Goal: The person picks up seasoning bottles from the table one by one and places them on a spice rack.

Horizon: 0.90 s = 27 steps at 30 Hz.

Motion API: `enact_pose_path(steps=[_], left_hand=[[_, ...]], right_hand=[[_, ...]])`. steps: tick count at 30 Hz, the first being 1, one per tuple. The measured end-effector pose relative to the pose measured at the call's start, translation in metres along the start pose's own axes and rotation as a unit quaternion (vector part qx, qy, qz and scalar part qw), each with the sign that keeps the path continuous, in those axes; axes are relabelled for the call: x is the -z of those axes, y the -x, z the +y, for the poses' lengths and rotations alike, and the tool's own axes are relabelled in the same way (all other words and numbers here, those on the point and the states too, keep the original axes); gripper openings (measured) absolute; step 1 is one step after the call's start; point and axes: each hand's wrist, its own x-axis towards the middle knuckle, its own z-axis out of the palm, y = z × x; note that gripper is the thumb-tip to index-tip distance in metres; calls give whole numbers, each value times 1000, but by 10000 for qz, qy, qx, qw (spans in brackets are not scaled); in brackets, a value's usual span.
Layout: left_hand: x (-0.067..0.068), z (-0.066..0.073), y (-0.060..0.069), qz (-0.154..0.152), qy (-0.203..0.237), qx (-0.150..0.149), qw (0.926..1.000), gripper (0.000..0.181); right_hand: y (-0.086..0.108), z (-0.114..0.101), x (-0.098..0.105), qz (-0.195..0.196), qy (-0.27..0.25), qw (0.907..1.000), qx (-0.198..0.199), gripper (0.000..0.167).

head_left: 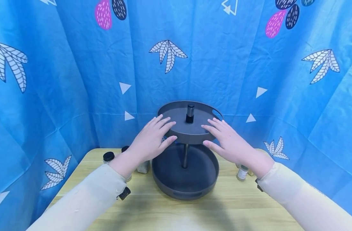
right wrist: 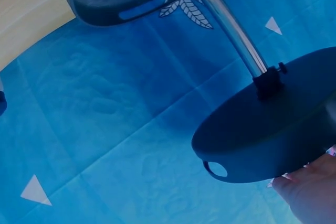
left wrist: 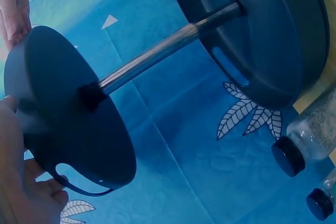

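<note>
Here, upper tray (head_left: pixel 190 138) around a post (head_left: pixel 190 111)

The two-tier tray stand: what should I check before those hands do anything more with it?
1. Left hand at the upper tray's edge: ok.
2. Right hand at its opposite side: ok.
3. Firm hold: cannot tell; pressure doesn't show.
4. Lower tray standing on the table: ok.
5. Pole fixed tightly: cannot tell; it reaches both trays, but tightness isn't visible.
6. Jars on the left fully visible in the head view: not ok; the left arm partly hides them.
</note>
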Motion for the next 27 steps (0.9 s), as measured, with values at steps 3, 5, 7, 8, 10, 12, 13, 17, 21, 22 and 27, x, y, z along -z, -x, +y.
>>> enact_pose_path(steps=[3,5,7,8,10,12,13,17,21,22,27], left_hand=[[-1,0,-1,79,66,-19,9999,61],[-2,0,-2,120,84,-14,9999,60],[-3,0,-3,138,78,4,9999,61],[-3,0,-3,147,77,13,9999,61],[-3,1,-4,177,91,20,9998,61],[-3,2,-4,211,100,34,9997,61],[-3,3,-5,238,103,31,9997,61],[-4,4,-6,325,30,9,9995,62],[-5,3,-8,362,9,-4,9993,62],[-5,3,-8,365,16,-5,9993,62],[-6,2,-8,381,110,-3,9992,61]], right_hand=[[-1,0,-1,46,5,10000,9,65],[-1,0,-1,82,13,10000,26,64],[-1,0,-1,118,30,9999,46,63],[-1,0,-1,135,27,9999,49,63],[-2,0,-1,159,29,9999,52,63],[-3,0,-1,175,41,9998,58,63],[-3,0,-1,181,47,9998,61,63],[-4,1,-1,192,74,9998,62,63],[-5,2,-2,177,59,9998,36,63],[-5,3,-2,169,50,9998,32,63],[-5,3,-2,133,22,9999,13,61]])
